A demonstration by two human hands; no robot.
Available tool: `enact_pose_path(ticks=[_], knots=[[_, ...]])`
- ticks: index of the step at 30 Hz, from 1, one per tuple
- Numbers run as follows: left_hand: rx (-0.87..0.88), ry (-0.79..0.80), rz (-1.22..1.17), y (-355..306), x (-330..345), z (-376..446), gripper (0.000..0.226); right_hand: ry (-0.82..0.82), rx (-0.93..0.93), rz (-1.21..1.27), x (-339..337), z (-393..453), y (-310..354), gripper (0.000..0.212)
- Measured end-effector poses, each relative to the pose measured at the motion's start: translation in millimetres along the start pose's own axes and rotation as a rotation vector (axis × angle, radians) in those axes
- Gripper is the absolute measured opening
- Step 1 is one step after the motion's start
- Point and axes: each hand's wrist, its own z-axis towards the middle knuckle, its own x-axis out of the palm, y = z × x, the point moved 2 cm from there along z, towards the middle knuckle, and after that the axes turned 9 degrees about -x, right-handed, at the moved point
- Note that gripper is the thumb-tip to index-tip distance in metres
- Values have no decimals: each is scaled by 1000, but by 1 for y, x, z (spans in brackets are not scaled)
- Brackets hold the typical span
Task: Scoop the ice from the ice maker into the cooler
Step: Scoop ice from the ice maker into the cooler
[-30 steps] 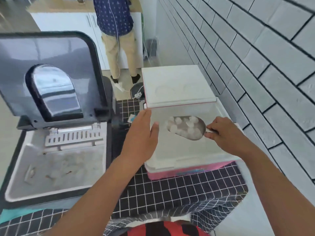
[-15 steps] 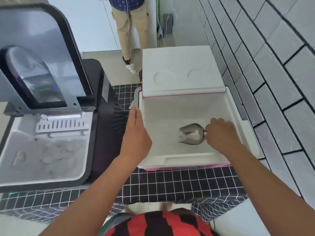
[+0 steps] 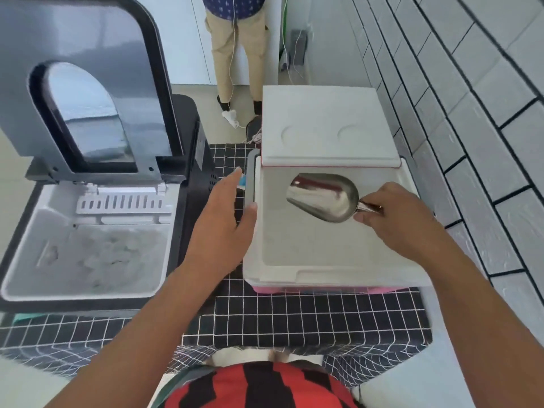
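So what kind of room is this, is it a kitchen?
Probably a kitchen or pantry corner, though that is a guess. A countertop ice maker stands with its lid up beside an open white cooler, both on a black checked tablecloth, next to a white tiled wall.

white brick wall (image 3: 471, 119), black grid tablecloth (image 3: 294, 316), pale floor (image 3: 191, 92).

checked tablecloth (image 3: 294, 316), tiled wall (image 3: 471, 98), standing person (image 3: 235, 39)

Cooler (image 3: 338, 278) mouth open, lid (image 3: 326, 125) behind
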Motion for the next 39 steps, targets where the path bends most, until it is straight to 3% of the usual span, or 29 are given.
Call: enact_pose_path(ticks=[3, 10, 15, 20, 22, 27, 31, 39], knots=[[86, -93, 1, 9, -47, -10, 53, -44, -64, 89, -12, -3, 46, 17], [-36, -304, 217, 97, -154, -24, 40, -18, -339, 47, -17, 2, 194, 15], [-178, -189, 316, 157, -190, -32, 59, 49, -538, -452, 5, 11, 282, 13], [-27, -85, 383, 181, -203, -31, 70, 218, -541, -797, 32, 8, 341, 29], [-37, -68, 356, 190, -208, -28, 71, 265, -501, -834, 40, 4, 358, 30], [-129, -10, 132, 202, -213, -25, 71, 284, -465, -1028, 66, 8, 389, 6], [-114, -7, 82, 205, -211, -24, 71, 302, -455, -968, 95, 27, 389, 17], [-90, -67, 29, 214, -208, -23, 70, 262, -504, -843, 97, 35, 358, 15]])
